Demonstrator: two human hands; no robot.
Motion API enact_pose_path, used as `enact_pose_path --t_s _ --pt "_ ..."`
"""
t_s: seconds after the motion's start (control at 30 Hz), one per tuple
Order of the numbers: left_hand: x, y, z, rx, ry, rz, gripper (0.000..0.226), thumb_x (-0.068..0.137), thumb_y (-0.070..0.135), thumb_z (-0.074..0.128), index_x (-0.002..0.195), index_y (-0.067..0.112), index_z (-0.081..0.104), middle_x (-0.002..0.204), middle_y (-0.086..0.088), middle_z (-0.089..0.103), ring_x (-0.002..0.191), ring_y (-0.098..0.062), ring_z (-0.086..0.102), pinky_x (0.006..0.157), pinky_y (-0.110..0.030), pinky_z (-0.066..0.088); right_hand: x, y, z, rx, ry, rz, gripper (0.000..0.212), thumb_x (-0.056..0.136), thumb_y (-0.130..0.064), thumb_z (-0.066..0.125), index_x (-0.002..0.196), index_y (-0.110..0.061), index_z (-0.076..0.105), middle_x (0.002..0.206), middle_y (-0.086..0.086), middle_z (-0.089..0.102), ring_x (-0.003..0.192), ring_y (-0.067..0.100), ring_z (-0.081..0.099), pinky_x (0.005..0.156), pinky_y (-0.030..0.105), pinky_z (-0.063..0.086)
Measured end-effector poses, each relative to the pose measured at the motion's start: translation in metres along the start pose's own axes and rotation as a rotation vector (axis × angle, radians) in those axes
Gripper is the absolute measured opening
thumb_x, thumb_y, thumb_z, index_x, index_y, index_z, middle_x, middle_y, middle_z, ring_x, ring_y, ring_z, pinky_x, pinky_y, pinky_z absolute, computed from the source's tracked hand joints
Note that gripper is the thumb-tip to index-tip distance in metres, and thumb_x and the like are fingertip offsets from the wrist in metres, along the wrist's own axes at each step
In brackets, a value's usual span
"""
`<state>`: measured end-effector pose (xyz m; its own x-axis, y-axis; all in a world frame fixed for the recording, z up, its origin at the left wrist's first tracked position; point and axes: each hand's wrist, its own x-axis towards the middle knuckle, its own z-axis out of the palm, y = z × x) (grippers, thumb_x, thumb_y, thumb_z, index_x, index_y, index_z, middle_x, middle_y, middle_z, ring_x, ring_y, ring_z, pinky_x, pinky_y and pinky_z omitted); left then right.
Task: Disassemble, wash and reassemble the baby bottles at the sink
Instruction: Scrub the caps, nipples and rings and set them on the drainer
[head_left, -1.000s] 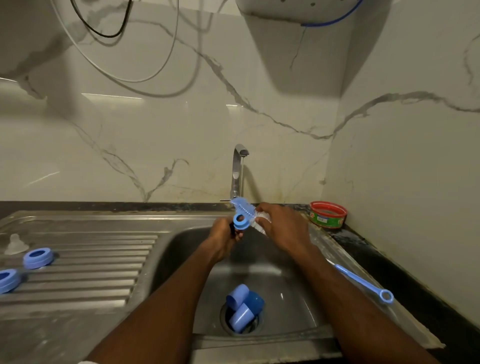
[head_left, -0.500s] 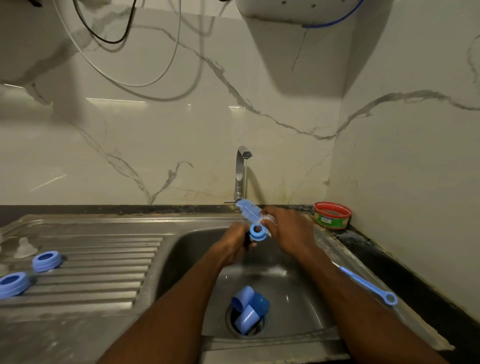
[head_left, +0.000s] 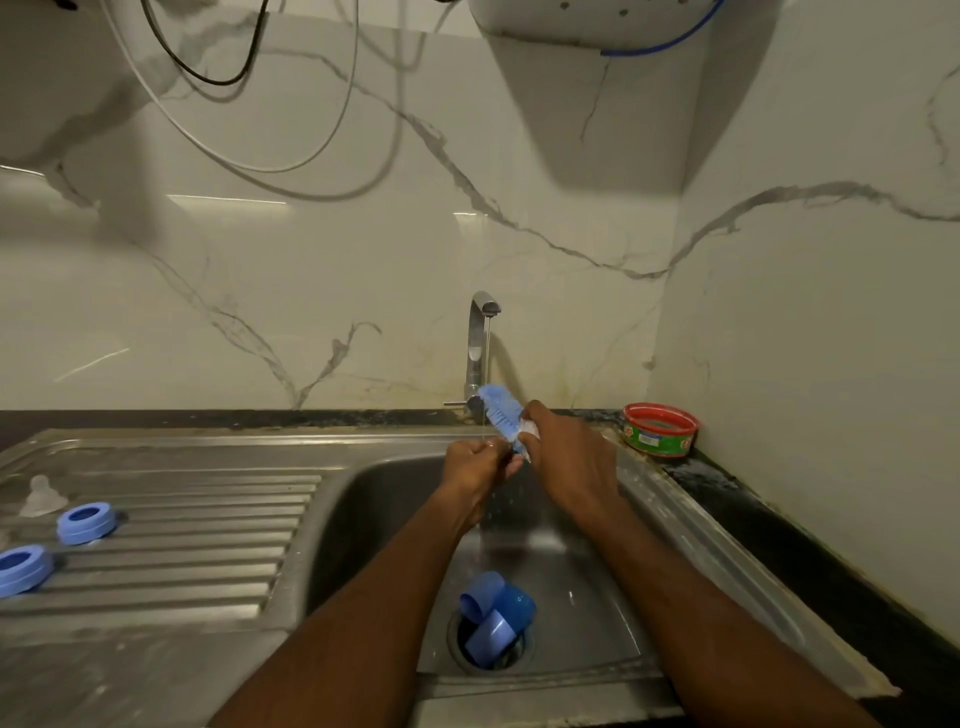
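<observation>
— Two hands meet under the tap; what do the fingers hold?
— Right hand (head_left: 569, 457): fingers curled round the blue brush (head_left: 501, 410), bristle head up by the faucet (head_left: 479, 343). Left hand (head_left: 480, 467): fingers curled tight on something small in the water stream; I cannot tell what.
— And the bottle parts?
— Three blue caps (head_left: 496, 618) lie piled over the drain at the near end of the sink (head_left: 363, 499). Two blue collar rings (head_left: 85, 523) and a clear nipple (head_left: 41, 496) sit at the drainboard's left edge.
— Anything else?
— A red-rimmed tub (head_left: 660, 428) in the surface's far right corner.
</observation>
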<state>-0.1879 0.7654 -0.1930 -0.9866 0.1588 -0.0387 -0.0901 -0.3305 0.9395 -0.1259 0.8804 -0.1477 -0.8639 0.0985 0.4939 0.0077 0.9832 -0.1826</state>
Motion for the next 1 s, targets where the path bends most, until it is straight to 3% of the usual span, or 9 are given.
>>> enact_pose_path --t_s 0.1,0.2,0.33,0.4,0.5,0.6,0.8,0.9,1.0 --pt "0.002 0.008 0.002 -0.188 0.158 -0.02 0.01 0.092 0.011 0.072 0.092 0.002 0.073 0.09 -0.014 0.077 0.087 -0.026 0.075 0.088 -0.038 0.06 -0.003 -0.002 0.004 0.018 0.025 -0.059 0.033 0.098 -0.045 0.059 0.126 -0.037 0.044 0.116 -0.001 0.068 0.096 0.022 0.065 0.074 0.038 0.053" --pt "0.004 0.017 -0.002 -0.439 0.191 -0.101 0.018 0.099 0.015 0.063 0.1 -0.001 0.07 0.083 -0.013 0.072 0.068 -0.016 0.067 0.072 -0.026 0.06 -0.004 -0.001 0.003 0.025 0.079 -0.021 0.031 0.099 -0.049 0.056 0.125 -0.039 0.046 0.116 -0.003 0.068 0.098 0.022 0.065 0.069 0.033 0.046" --pt "0.0 0.011 0.001 -0.291 0.074 -0.169 0.025 0.102 0.019 0.056 0.112 0.0 0.069 0.069 -0.005 0.067 0.057 -0.01 0.06 0.057 -0.021 0.057 -0.005 0.001 -0.002 0.038 0.092 0.029 0.029 0.101 -0.044 0.053 0.128 -0.033 0.047 0.118 0.0 0.068 0.101 0.025 0.065 0.068 0.031 0.038" --pt "-0.001 0.008 0.005 -0.165 0.043 -0.136 0.024 0.101 0.016 0.056 0.113 0.0 0.069 0.07 -0.006 0.07 0.059 -0.011 0.06 0.054 -0.02 0.054 -0.003 0.005 -0.003 0.082 0.098 0.054 0.025 0.101 -0.042 0.054 0.123 -0.032 0.047 0.113 0.001 0.069 0.097 0.024 0.066 0.067 0.032 0.041" --pt "0.002 0.004 0.004 -0.083 0.078 -0.037 0.019 0.099 0.019 0.059 0.108 0.007 0.072 0.095 -0.01 0.078 0.085 -0.02 0.07 0.075 -0.029 0.057 -0.002 0.01 0.001 0.114 0.06 0.02 0.025 0.1 -0.045 0.053 0.122 -0.034 0.049 0.115 -0.001 0.07 0.097 0.023 0.066 0.071 0.034 0.051" --pt "0.007 0.001 -0.003 -0.089 0.112 -0.019 0.019 0.101 0.023 0.059 0.102 0.01 0.073 0.094 -0.008 0.078 0.094 -0.022 0.073 0.09 -0.037 0.058 -0.005 0.009 0.006 0.144 -0.012 -0.019 0.03 0.096 -0.049 0.058 0.123 -0.038 0.049 0.117 -0.003 0.069 0.098 0.021 0.066 0.079 0.041 0.057" --pt "0.009 0.006 -0.013 -0.133 0.249 0.023 0.026 0.105 0.029 0.052 0.109 0.007 0.065 0.1 -0.013 0.072 0.083 -0.02 0.069 0.065 -0.027 0.056 -0.001 0.024 0.003 0.053 -0.189 -0.025 0.035 0.095 -0.064 0.048 0.105 -0.033 0.059 0.105 -0.005 0.069 0.092 0.018 0.063 0.081 0.037 0.052" --pt "0.006 0.007 -0.013 -0.164 0.188 -0.037 0.023 0.105 0.026 0.054 0.11 0.006 0.065 0.108 -0.015 0.071 0.097 -0.025 0.071 0.074 -0.031 0.061 0.008 0.029 -0.01 -0.047 -0.145 -0.059 0.035 0.094 -0.058 0.054 0.121 -0.035 0.057 0.116 -0.003 0.069 0.101 0.021 0.064 0.083 0.037 0.053" --pt "0.004 0.011 -0.011 -0.274 0.112 -0.076 0.023 0.105 0.018 0.054 0.113 -0.001 0.063 0.117 -0.025 0.067 0.096 -0.029 0.071 0.069 -0.031 0.064 0.007 0.03 -0.02 -0.092 -0.102 -0.164 0.041 0.098 -0.053 0.052 0.135 -0.035 0.05 0.125 0.0 0.066 0.108 0.023 0.064 0.085 0.037 0.053"
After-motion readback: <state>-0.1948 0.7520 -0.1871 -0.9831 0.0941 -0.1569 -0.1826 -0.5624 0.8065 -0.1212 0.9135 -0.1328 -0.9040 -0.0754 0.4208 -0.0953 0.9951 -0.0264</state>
